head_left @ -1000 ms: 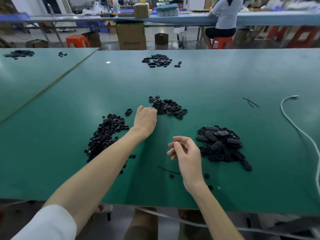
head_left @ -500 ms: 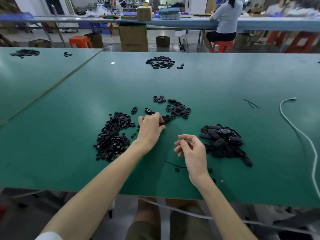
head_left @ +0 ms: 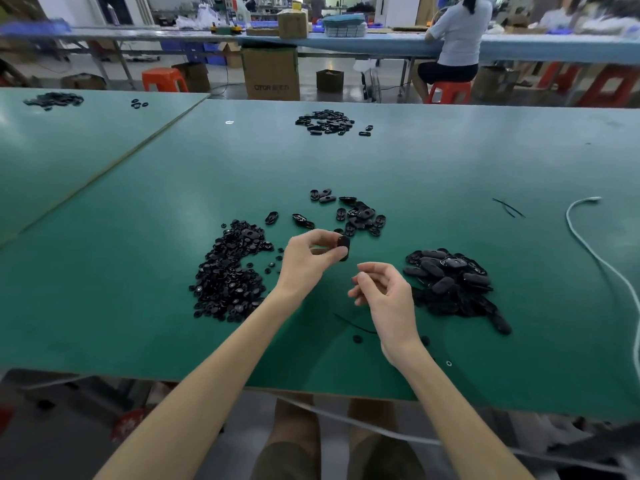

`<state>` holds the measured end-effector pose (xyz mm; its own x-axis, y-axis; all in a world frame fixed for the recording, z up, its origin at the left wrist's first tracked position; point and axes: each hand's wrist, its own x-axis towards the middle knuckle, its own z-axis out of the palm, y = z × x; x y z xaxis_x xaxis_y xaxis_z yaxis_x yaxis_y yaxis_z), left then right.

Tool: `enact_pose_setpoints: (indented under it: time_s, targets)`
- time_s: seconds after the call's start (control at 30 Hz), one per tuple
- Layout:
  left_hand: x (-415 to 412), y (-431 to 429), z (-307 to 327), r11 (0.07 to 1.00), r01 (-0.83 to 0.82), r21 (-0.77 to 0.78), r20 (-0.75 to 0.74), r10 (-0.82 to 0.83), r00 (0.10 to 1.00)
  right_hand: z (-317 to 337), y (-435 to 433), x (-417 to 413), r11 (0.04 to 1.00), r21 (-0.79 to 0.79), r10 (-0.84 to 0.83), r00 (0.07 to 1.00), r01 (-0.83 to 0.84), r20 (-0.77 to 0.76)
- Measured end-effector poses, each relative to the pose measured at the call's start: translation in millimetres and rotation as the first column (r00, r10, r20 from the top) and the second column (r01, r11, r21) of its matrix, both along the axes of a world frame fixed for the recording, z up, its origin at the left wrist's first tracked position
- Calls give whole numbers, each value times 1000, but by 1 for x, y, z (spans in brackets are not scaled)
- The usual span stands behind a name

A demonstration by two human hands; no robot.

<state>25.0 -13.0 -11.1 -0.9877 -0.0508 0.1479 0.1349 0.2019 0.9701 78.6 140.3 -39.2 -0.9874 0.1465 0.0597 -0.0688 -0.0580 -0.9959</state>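
My left hand (head_left: 308, 261) pinches a black oval plastic shell (head_left: 343, 247) between thumb and fingertips, lifted above the green table (head_left: 138, 306). My right hand (head_left: 388, 296) hovers just right of it, palm up, fingers loosely curled; I cannot see anything in it. A pile of small black round parts (head_left: 228, 271) lies left of my left hand. Loose black oval shells (head_left: 360, 216) are scattered beyond my hands. A heap of assembled black oval pieces (head_left: 450, 282) lies right of my right hand.
A white cable (head_left: 595, 251) runs along the table's right side. Another pile of black parts (head_left: 325, 122) lies far back. A thin black strip (head_left: 353, 325) and a few stray round parts lie near the front edge. A person sits at a bench behind.
My left hand has drawn back from the scattered shells toward me, lifting one oval shell off the table. My right hand stayed roughly in place, fingers curled.
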Motion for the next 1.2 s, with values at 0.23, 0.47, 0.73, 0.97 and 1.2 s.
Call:
enact_pose_setpoints:
  time_s: [0.23, 0.47, 0.73, 0.97, 1.2]
  targets:
    - [26, 7, -13, 967, 61, 249, 52, -76, 996, -2, 3, -7, 996, 51, 69, 998, -69, 3]
    - [35, 12, -12, 994, -56, 92, -123, 67, 990, 9, 9, -24, 983, 144, 110, 994, -109, 4]
    - [30, 7, -22, 748, -424, -511, -132, 419, 898, 4, 9, -25, 990, 142, 2, 1000, -1, -2]
    - [28, 14, -30, 568, -339, -750, -137, 369, 919, 3, 10, -23, 989, 148, -1, 1000, 1, 0]
    - [30, 14, -29, 617, -344, -707, -139, 356, 924, 2, 11, -22, 991, 132, -6, 1000, 7, -7]
